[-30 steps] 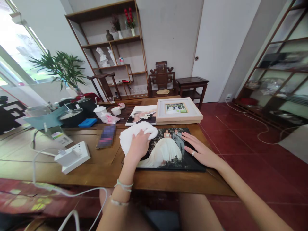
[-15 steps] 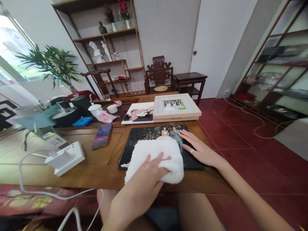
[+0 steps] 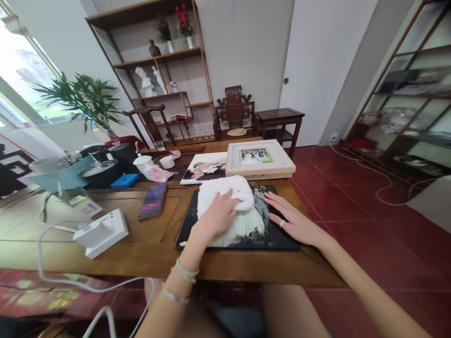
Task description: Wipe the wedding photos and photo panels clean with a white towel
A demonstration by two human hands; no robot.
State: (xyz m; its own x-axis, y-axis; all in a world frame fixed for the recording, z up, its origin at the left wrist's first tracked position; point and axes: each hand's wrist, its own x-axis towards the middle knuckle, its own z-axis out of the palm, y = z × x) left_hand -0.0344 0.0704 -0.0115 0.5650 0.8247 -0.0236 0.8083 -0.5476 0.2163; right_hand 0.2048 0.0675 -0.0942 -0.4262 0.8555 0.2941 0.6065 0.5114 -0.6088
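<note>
Wood, brown: table (image 3: pixel 158 264) edge nearest me, running L–R across the view. Two thin bracelets (image 3: pixel 183 271) on my L wrist just above it.

Photo print (image 3: pixel 186 230), dark-backed, lies flat on the table directly in front; long axis L–R, parallel w/ the table edge.

L hand (image 3: pixel 214 218): palm down on white fluffy cloth (image 3: pixel 225 190), fingers loosely apart and laid over it, pressing, not closed round it. Cloth sits on the print's far-centre part and covers the top of the picture; it lies ahead of and under my L fingertips.

R hand (image 3: pixel 294 223): flat, fingers spread, resting on the print's R portion, ring (image 3: pixel 282 223) visible. Holds nothing. Not touching the cloth; L hand is the one on it, R just beside.

L of the print: phone (image 3: pixel 153 199), then white power strip (image 3: pixel 102 230) w/ cable, apart from both hands.

Beyond the print: pale framed photo (image 3: pixel 259 159), stacked; a second print (image 3: pixel 204 169) just L of it.

Far: dark carved chair (image 3: pixel 234 110), open shelf unit (image 3: pixel 165 70), potted plant (image 3: pixel 84 96) by the window.
</note>
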